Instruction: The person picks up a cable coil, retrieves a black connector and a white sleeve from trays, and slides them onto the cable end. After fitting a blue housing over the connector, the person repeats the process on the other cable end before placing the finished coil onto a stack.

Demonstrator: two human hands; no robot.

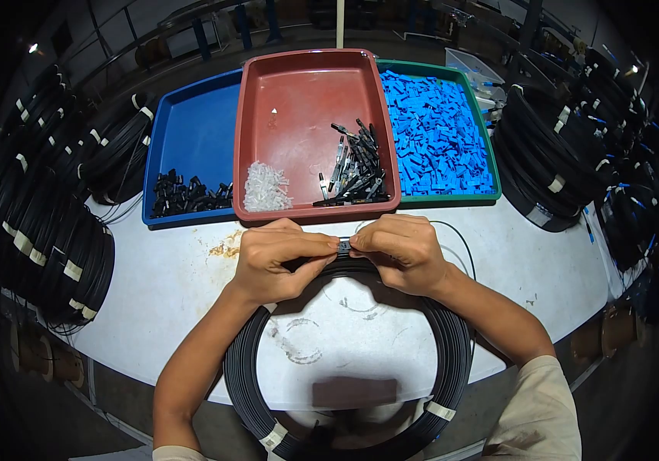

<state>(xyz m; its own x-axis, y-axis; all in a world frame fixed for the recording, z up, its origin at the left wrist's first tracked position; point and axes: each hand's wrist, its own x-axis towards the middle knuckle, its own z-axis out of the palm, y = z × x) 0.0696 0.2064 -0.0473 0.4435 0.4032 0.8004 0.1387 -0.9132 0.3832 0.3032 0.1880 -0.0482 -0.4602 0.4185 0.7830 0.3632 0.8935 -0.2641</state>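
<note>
Between my hands is a small dark connector piece [344, 247], pinched from both sides above the far part of a coil of black cable [243, 369]. My left hand [277, 260] grips its left end with closed thumb and fingers. On the other end, the thumb and fingers of my right hand [406, 252] are closed too. A thin cable end [464, 242] loops out to the right of my right hand. White tape bands [274, 436] bind the coil, which overhangs the near table edge. My fingers partly hide the connector piece.
Behind my hands stand a red tray [310, 69] with clear sleeves [266, 188] and black connectors [356, 169], a blue tray [191, 100] with black parts, and a green tray [491, 180] with blue clips [437, 138]. Cable coils are stacked left [61, 253] and right [552, 154].
</note>
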